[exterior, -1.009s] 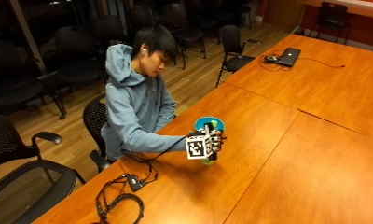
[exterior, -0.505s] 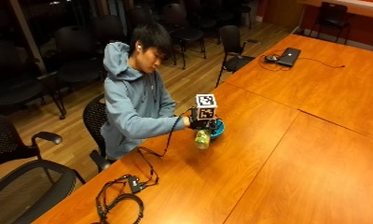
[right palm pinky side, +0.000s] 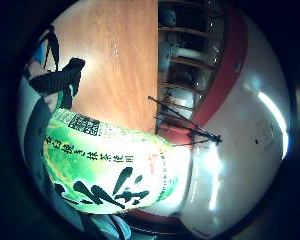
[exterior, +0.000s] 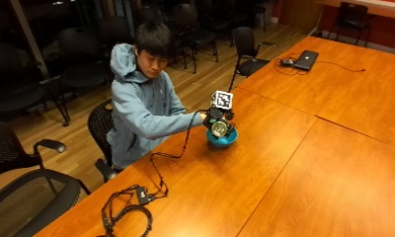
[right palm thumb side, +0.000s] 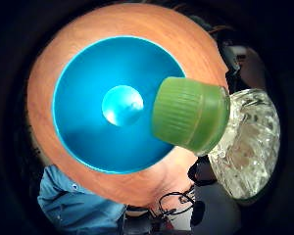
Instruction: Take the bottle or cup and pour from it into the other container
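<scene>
My gloved right hand (exterior: 215, 118) grips a clear plastic bottle (exterior: 219, 129) with a green label (right palm pinky side: 105, 165) and a green cap (right palm thumb side: 188, 120). I hold it tipped neck-down over a blue bowl (exterior: 221, 140) that stands on the wooden table (exterior: 302, 163). In the thumb side palm view the capped neck hangs just above the blue bowl (right palm thumb side: 108, 105), near its rim; the cap is on and nothing flows out. The bowl's inside looks bare. A black strap (right palm pinky side: 60, 80) of the glove wraps beside the label.
A black cable (exterior: 165, 163) runs from the hand along the table to a coil (exterior: 125, 212) near the front edge. A laptop (exterior: 306, 59) lies far off at the back. Black chairs (exterior: 26, 187) stand along the table's near side.
The hand has lifted the bottle from beside the bowl and swung it over the bowl, tilting its neck downward. The outside camera's picture has stayed the same.
</scene>
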Demonstrator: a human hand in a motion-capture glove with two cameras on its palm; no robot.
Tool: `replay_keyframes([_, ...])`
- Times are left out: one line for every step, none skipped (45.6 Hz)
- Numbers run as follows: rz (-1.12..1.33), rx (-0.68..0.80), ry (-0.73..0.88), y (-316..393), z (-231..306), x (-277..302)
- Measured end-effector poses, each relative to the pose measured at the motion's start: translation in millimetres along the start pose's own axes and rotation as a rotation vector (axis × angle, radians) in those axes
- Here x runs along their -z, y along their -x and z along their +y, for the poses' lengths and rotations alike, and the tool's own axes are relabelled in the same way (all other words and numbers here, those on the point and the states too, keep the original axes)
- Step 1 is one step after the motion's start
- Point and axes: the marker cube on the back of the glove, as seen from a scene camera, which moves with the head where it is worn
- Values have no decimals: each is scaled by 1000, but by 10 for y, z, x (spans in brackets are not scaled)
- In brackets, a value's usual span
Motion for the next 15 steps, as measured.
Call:
replay_keyframes([8,4,2,12,-10,7])
replay_keyframes([13,2,3,37,-26,18])
replay_keyframes([17,-2,3,62,-44,29])
replay_keyframes([23,-4,2,71,-57,34])
replay_keyframes([34,-4,2,63,-64,32])
replay_keyframes([43,-4,3,54,-69,28])
replay_keyframes([47,-5,6,63,-77,28])
replay_keyframes([45,-8,10,91,-88,34])
replay_keyframes([40,-13,14,126,-100,43])
replay_keyframes([35,-19,18,154,-110,50])
replay_keyframes([32,-23,20,169,-115,55])
replay_keyframes([30,-25,21,176,-118,57])
replay_keyframes([30,-26,22,178,-119,58])
replay_keyframes([29,-26,22,179,-119,58])
replay_keyframes([29,-26,22,179,-119,58])
